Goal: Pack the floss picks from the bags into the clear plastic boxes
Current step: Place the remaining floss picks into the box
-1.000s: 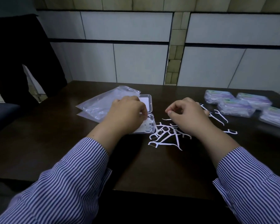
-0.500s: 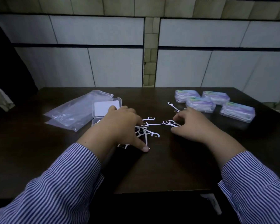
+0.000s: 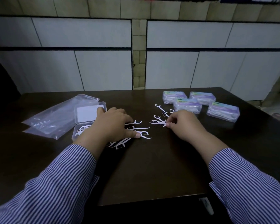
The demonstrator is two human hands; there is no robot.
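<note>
left hand point(image 3: 113, 125) presses loose floss picks point(image 3: 143, 135) with flat fingers; right hand point(image 3: 183, 125) pinches a bunch point(image 3: 158, 122).

The light was dim and cool, leaving the dark brown wooden table point(image 3: 152, 167) murky. Wide-angle bending curved the pale tiled wall point(image 3: 87, 34) at the edges, and the striped sleeves point(image 3: 47, 188) smeared softly.
</note>
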